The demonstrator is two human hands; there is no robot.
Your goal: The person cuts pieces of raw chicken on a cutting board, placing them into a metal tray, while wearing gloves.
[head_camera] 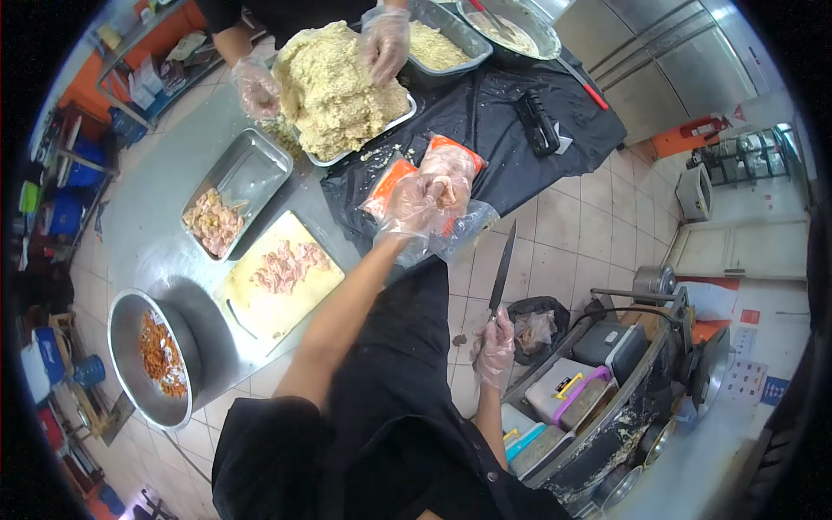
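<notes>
My left hand [413,205], in a clear plastic glove, grips a piece of raw meat [448,192] at a bag of meat [445,156] with orange printing. A second orange-marked packet [389,185] lies beside it on black plastic sheeting. My right hand [495,348], also gloved, holds a kitchen knife [504,270], its blade pointing away from me, over the floor side. Left of my left arm, cut raw meat [286,266] lies on a pale cutting board [299,309]. Behind the board, a metal tray [270,166] holds more meat pieces [213,221].
A co-worker's gloved hands [385,45] touch a heap of yellowish crumbly coating [331,91] on a tray. A steel bowl [117,338] with orange-brown seasoning stands at left. A black handled object [538,123] lies on the sheeting. Lidded containers [565,390] stand at right.
</notes>
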